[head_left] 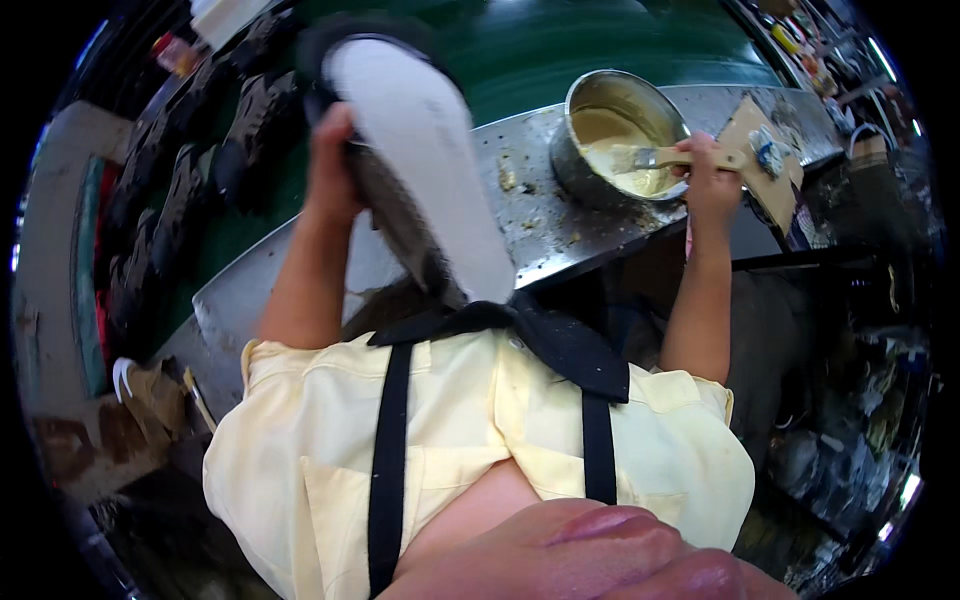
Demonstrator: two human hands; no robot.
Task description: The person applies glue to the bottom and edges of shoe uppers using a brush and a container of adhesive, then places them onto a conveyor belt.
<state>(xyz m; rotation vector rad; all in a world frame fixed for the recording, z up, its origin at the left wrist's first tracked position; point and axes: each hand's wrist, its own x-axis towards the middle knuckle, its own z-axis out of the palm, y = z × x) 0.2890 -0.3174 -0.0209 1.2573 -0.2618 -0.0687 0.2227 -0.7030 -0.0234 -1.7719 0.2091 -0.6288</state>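
My left hand (336, 165) grips a dark shoe upper by its side and holds it up in front of me. Its pale, flat white underside (415, 140) faces me, and the far end is blurred. Over a metal pot (568, 165), my right hand (712, 182) is closed round the handle of a flat paintbrush (675, 158). The brush's bristles point into the pot, at the cream-coloured paste (605, 135) inside. How deep the bristles reach is hard to make out.
The pot stands on a stained metal ledge (515, 165) beside a green surface (560, 45). Several dark shoes (250, 120) line the left. A piece of cardboard (742, 130) with a blue scrap (768, 155) lies right of the pot. A red-lidded jar (175, 53) is far left.
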